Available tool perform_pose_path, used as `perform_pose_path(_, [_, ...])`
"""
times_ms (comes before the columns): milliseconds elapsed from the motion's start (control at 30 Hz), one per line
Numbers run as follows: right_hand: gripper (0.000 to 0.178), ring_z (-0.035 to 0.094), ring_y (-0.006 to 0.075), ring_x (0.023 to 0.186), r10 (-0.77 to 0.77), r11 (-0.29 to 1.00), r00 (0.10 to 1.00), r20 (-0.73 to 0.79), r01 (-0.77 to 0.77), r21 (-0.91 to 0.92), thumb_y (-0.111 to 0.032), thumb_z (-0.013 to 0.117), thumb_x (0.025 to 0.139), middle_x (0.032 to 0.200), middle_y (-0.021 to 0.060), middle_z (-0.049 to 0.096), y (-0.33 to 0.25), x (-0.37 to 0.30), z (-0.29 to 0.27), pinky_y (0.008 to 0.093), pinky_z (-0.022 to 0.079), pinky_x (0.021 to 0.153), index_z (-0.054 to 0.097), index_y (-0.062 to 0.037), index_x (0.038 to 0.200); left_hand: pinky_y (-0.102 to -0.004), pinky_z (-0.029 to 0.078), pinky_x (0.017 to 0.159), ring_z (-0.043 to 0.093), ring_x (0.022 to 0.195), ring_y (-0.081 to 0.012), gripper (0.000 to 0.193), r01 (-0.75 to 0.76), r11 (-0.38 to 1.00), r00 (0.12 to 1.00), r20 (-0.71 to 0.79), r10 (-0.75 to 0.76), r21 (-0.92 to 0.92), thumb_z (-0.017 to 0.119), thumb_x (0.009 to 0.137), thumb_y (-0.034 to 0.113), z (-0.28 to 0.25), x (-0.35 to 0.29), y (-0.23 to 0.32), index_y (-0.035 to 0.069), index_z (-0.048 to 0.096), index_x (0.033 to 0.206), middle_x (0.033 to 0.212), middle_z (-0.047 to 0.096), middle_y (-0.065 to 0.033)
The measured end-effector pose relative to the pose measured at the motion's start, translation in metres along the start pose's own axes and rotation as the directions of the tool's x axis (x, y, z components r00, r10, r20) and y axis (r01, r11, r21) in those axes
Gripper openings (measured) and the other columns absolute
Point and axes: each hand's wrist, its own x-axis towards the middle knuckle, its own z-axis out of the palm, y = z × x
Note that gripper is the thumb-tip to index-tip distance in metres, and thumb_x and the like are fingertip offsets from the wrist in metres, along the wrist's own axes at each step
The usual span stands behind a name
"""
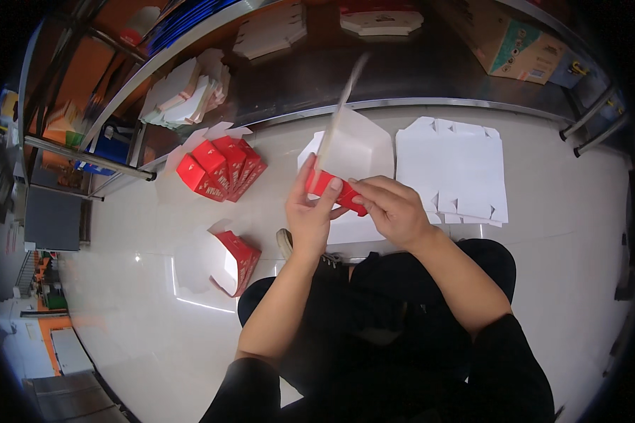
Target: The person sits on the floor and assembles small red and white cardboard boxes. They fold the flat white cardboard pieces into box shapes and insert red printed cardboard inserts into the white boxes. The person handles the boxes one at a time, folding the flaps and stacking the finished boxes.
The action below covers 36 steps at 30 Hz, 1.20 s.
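Holding a red and white paper box (322,185) above the shiny floor (134,331) with the left hand (309,215). Pinching its red end with fingers (382,200) of the right hand (401,213). White sheets (455,166) nearby.

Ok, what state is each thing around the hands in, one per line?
Left hand: gripping the held carton.
Right hand: pinching its red part.
Held carton: partly folded.
Upper-left red cartons: folded into shape, nested in a fan.
Lower-left red carton: folded, open; any others nested with it, unclear.
White blanks: flat, stacked.
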Motion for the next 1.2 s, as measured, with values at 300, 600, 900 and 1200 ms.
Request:
perform_pose_path(300, [0.017,0.072,0.0266,0.083,0.264,0.963,0.940,-0.216,-0.246,0.108,0.005,0.063,0.088,0.097,0.0142,0.072,0.001,-0.008,0.014,0.0326,0.058,0.069,0.067,-0.0016,0.104,-0.0378,0.063,0.076,0.068,0.090,-0.0177,0.050,-0.012,1.000,0.994,-0.106,0.010,-0.020,0.065,0.085,-0.001,-0.003,0.004,-0.013,0.003,0.052,0.133,0.104,0.065,-0.0078])
perform_pose_path(600, [0.016,0.067,0.0231,0.098,0.084,0.990,0.984,-0.160,-0.100,-0.098,0.007,0.065,0.087,0.109,0.0150,0.071,0.002,-0.012,0.021,0.0335,0.056,0.080,0.066,0.0036,0.102,-0.0339,0.061,0.078,0.065,0.099,-0.0163,0.066,-0.001,0.999,0.996,0.093,0.005,-0.041,0.060,0.086,-0.003,0.005,-0.004,-0.017,0.006,0.040,0.149,0.117,0.061,-0.0091])
perform_pose_path(900, [0.019,0.065,0.0171,0.083,0.379,0.925,0.917,-0.125,-0.377,0.037,-0.001,0.070,0.087,0.091,0.0099,0.072,0.012,0.002,-0.002,0.0287,0.051,0.079,0.073,0.0021,0.105,-0.0432,0.061,0.083,0.068,0.089,-0.0225,0.041,0.148,0.978,0.988,-0.020,-0.152,-0.147,0.054,0.091,0.009,0.005,0.000,-0.010,0.005,0.051,0.132,0.107,0.064,-0.0092])
perform_pose_path(1200, [0.020,0.063,0.0187,0.074,0.290,0.956,0.957,0.013,-0.289,-0.058,-0.002,0.077,0.079,0.081,0.0099,0.072,0.024,-0.004,-0.005,0.0306,0.047,0.075,0.076,-0.0045,0.099,-0.0374,0.060,0.082,0.067,0.097,-0.0226,0.050,0.159,0.984,0.985,0.076,-0.153,-0.083,0.060,0.095,0.016,-0.005,0.005,-0.021,0.006,0.044,0.141,0.117,0.061,-0.0105])
